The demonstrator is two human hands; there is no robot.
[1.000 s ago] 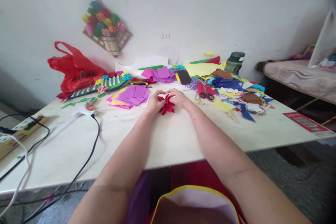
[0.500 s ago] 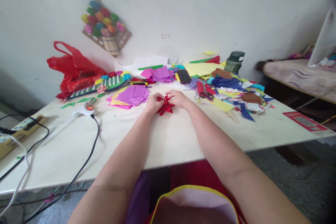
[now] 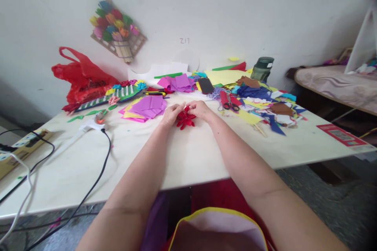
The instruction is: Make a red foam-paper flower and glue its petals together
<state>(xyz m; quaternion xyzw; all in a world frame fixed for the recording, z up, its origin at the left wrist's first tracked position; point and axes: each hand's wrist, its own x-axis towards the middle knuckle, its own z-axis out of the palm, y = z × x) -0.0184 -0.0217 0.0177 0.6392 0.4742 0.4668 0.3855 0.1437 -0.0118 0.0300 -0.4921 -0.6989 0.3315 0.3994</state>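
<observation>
Between my two hands, just above or on the white table, is a red paper flower (image 3: pixel 186 120) with several pointed petals. My left hand (image 3: pixel 173 114) grips its left side, fingers bent around the petal edge. My right hand (image 3: pixel 199 110) pinches the upper right of the flower between thumb and fingers. The fingertips partly cover the flower's top. A stack of purple, yellow and pink paper sheets (image 3: pixel 147 107) lies just left of my left hand. Black-handled scissors (image 3: pixel 230 104) rest to the right of my right hand.
A glue gun (image 3: pixel 93 124) with its black cord lies at the left, near a power strip (image 3: pixel 26 151). A red plastic bag (image 3: pixel 84 76) stands behind. Colourful paper scraps (image 3: pixel 265 102) heap up at the right, before a green bottle (image 3: pixel 262 69). A phone (image 3: pixel 206 86) lies at the back.
The fingers of my left hand have straightened and shifted slightly on the flower, so more of its petals show. My right hand stays almost in place.
</observation>
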